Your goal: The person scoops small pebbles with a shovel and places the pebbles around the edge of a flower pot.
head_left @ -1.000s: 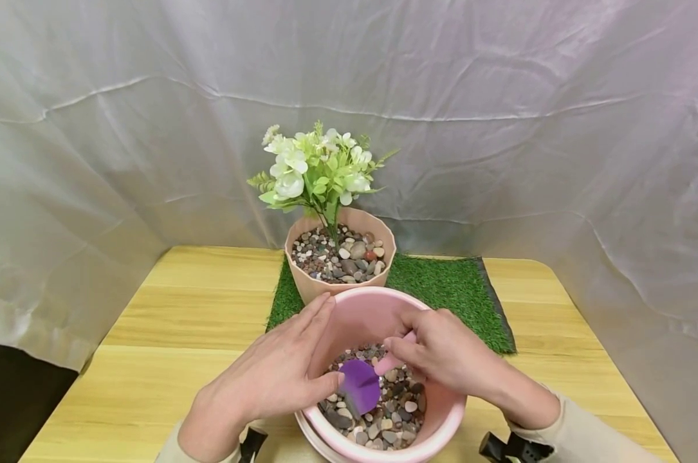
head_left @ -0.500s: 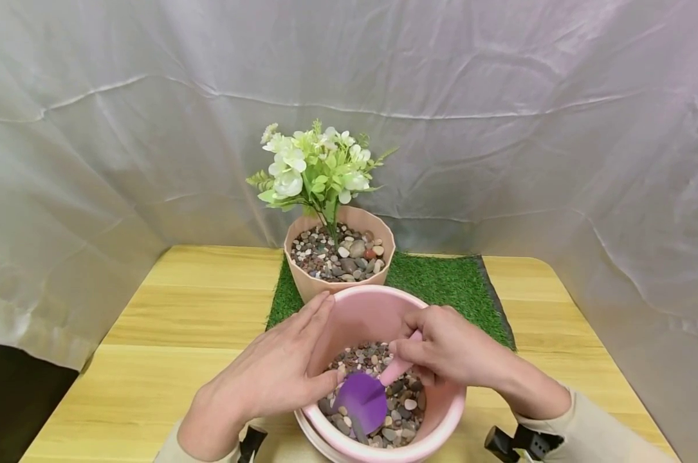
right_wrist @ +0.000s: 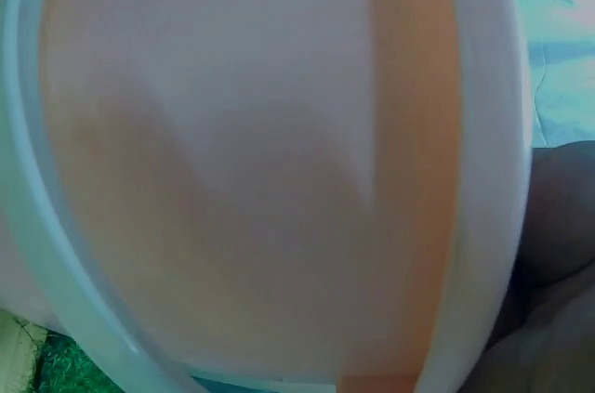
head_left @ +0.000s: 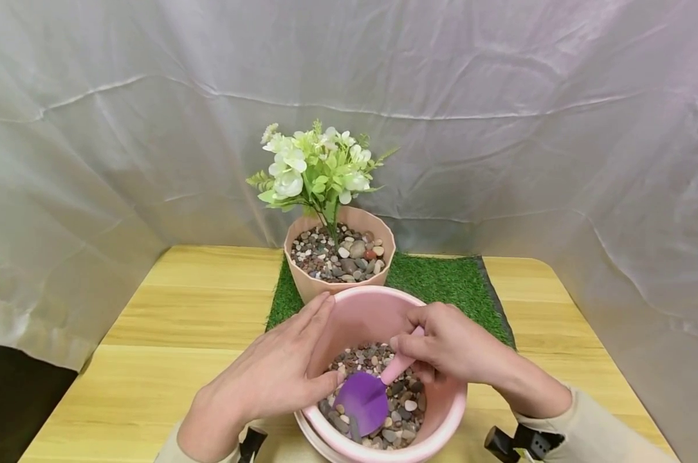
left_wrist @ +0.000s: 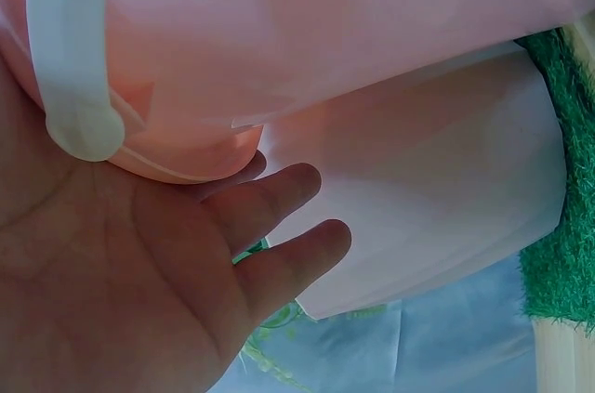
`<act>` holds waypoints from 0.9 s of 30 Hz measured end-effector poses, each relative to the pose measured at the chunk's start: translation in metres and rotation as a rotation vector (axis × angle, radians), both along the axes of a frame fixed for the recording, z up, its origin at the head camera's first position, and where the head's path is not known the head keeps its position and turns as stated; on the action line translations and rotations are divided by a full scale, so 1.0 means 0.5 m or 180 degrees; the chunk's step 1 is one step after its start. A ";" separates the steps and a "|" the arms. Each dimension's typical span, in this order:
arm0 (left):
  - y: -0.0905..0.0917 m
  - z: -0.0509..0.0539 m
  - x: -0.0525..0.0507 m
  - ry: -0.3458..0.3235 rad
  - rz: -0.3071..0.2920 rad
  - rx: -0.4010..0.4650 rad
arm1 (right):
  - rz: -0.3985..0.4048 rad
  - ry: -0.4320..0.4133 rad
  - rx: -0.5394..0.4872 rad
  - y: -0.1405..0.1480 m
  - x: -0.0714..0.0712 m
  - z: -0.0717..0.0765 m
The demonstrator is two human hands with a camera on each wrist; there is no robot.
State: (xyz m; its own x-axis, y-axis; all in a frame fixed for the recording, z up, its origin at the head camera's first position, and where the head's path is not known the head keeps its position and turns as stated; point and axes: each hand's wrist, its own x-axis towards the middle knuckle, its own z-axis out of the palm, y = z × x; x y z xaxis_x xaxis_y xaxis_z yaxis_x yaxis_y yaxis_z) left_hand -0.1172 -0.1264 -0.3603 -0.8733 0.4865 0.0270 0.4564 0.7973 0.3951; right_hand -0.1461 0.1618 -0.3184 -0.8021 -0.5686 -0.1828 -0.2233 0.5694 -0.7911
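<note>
A pink bucket (head_left: 363, 315) with pebbles (head_left: 409, 406) inside stands at the table's front. My left hand (head_left: 270, 370) lies over its left rim, fingers straight, thumb just inside. Seen from the left wrist, the palm (left_wrist: 130, 272) rests by the rim near the bucket's white handle (left_wrist: 67, 49). My right hand (head_left: 455, 344) reaches over the right rim and grips the pink handle of a toy shovel (head_left: 361, 404). Its purple blade tilts down among the pebbles, and a few lie at its edge. In the right wrist view, the bucket wall (right_wrist: 232, 151) hides the shovel.
Behind the bucket, a peach flower pot (head_left: 311, 280) holds stones and white artificial flowers (head_left: 320, 170). It stands on a green turf mat (head_left: 447, 289). Grey cloth (head_left: 470, 148) hangs behind and beside the wooden table (head_left: 192, 308).
The right hand has moved the shovel slightly right and toward the bucket's front, and the blade now sits lower against the pebbles. My left hand has stayed on the rim.
</note>
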 end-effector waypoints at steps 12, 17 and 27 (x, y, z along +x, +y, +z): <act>-0.001 -0.001 -0.001 -0.0006 -0.0006 0.0005 | -0.0045 -0.0107 -0.0030 0.000 0.001 0.001; -0.001 0.000 -0.001 0.0000 0.0005 -0.0008 | -0.0151 -0.0270 -0.0190 0.013 -0.008 0.007; -0.002 0.002 -0.002 -0.0026 0.0003 0.0009 | -0.0518 -0.0447 -0.0404 0.034 -0.019 0.007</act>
